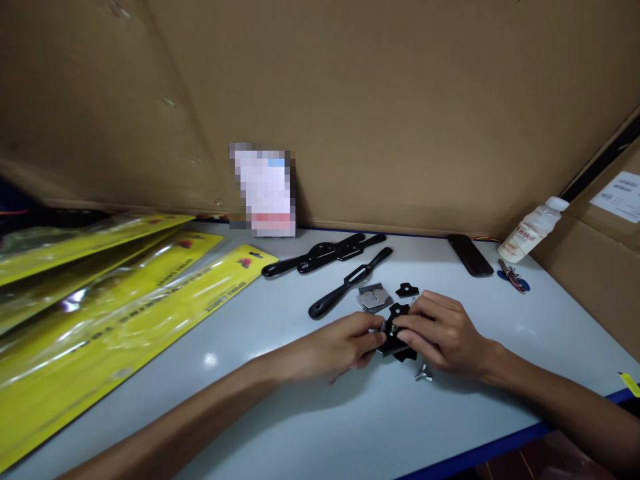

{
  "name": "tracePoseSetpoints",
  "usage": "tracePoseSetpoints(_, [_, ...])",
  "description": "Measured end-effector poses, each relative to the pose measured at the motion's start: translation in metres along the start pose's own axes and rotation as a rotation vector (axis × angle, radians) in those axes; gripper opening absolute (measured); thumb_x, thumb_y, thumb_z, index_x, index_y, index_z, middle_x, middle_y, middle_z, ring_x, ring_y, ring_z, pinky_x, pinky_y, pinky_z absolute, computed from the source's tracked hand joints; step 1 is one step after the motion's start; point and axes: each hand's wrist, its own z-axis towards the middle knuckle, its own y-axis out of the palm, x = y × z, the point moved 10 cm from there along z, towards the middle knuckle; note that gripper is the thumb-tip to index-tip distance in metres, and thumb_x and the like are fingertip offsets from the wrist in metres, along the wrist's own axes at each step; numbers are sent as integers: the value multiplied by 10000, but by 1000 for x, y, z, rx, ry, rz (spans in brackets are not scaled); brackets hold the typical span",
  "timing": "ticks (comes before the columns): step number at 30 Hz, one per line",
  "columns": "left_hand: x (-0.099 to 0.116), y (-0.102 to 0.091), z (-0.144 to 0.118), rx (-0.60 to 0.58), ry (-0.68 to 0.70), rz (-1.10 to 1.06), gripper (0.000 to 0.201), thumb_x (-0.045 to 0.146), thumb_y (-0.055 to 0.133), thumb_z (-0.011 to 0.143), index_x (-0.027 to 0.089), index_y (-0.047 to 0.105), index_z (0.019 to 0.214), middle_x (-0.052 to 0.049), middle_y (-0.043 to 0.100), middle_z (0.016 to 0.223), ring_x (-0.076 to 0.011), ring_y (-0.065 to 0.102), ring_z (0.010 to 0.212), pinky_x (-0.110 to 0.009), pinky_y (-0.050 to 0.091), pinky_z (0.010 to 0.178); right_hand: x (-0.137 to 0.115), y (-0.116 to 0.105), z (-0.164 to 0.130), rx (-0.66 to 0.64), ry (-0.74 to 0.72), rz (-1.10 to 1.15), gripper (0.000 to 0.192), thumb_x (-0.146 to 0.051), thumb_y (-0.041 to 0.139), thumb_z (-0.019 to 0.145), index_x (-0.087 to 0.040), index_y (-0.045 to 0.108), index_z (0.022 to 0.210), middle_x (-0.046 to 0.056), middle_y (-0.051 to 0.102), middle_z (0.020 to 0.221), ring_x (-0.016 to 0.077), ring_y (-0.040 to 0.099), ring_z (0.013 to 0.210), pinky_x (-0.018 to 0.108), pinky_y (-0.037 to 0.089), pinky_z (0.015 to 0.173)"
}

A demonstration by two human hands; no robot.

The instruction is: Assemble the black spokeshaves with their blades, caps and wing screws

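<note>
My left hand (353,340) is closed, pinching a black metal plate (395,348) low over the table. From the other side my right hand (443,330) pinches a small silver screw (393,329) against that plate. Fingers hide much of both pieces. Just beyond my hands lie a shaped black cap (407,290) and a small stack of thin metal blades (374,298). A silver wing screw (424,373) rests below my right hand. Farther left sits a black spokeshave body (350,283) with a slot in its middle, and behind it more black spokeshave bodies (325,253) overlap.
Yellow blister packs (165,313) fan across the table's left side. A phone (470,255), a white bottle (533,230) and a small bundle with keys (514,277) stand or lie at right. Cardboard walls (380,113) enclose the back; a blurred pale card (267,190) leans there.
</note>
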Motion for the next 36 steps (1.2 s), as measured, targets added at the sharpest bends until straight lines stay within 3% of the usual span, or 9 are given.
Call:
tracePoseSetpoints(4, [0,0,0,-1,6,-32,305,431,458,897,174,559,1026,80,406,631,-90,342,475,-199,309,384,-1,-2,0,11,-22,35,349,-265,504,992,-152,684,715,49,596,704,143,467,623,285,405,579])
tracePoseSetpoints(16, [-1,-4,1,37,21,-108,232,402,508,869,187,558,939,96,407,570,-89,325,430,-195,297,364,16,1,3,-58,64,1,323,-420,507,983,-149,673,928,77,652,805,188,529,725,329,439,651])
tracePoseSetpoints(23, [14,2,-8,-63,83,-234,366,554,500,875,193,559,878,52,552,532,-78,373,364,-191,255,361,58,21,-11,-214,347,23,623,-425,258,1057,-196,425,502,-29,392,485,100,283,456,284,230,507])
tracePoseSetpoints(25, [14,-18,-8,77,107,-292,470,615,426,889,188,597,984,33,585,527,-99,400,328,-210,240,345,83,15,-16,-181,499,20,645,-501,247,1040,-207,343,474,-40,293,480,97,227,463,282,208,506])
tracePoseSetpoints(27, [13,-57,-14,384,153,-287,482,593,395,905,187,612,1049,56,528,488,-114,400,326,-221,242,352,113,5,-24,-133,650,-30,650,-573,214,1019,-217,298,482,-37,250,504,101,236,488,275,214,517])
tracePoseSetpoints(29, [16,-95,-30,719,225,-130,375,495,421,912,188,624,986,73,458,475,-116,401,368,-226,281,404,138,-3,-31,-142,734,-135,648,-596,136,1011,-219,294,509,-27,270,525,108,287,498,274,239,542])
tracePoseSetpoints(31, [24,-114,-45,932,262,179,293,411,431,917,193,628,925,46,512,536,-133,468,456,-242,330,486,158,-3,-39,-243,787,-280,621,-544,119,1027,-213,351,557,-10,359,545,128,380,526,280,252,568])
tracePoseSetpoints(33, [27,-115,-44,967,217,512,272,361,414,939,196,630,945,-6,635,696,-174,571,592,-270,359,560,170,-1,-45,-306,808,-341,562,-475,179,1041,-208,428,614,12,470,582,154,476,576,284,264,590])
tracePoseSetpoints(36, [21,-103,-30,866,94,884,300,357,389,980,185,629,1031,-82,682,957,-251,645,796,-305,381,591,176,3,-52,-368,838,-387,469,-402,266,1041,-201,527,708,50,599,667,190,576,656,287,277,603])
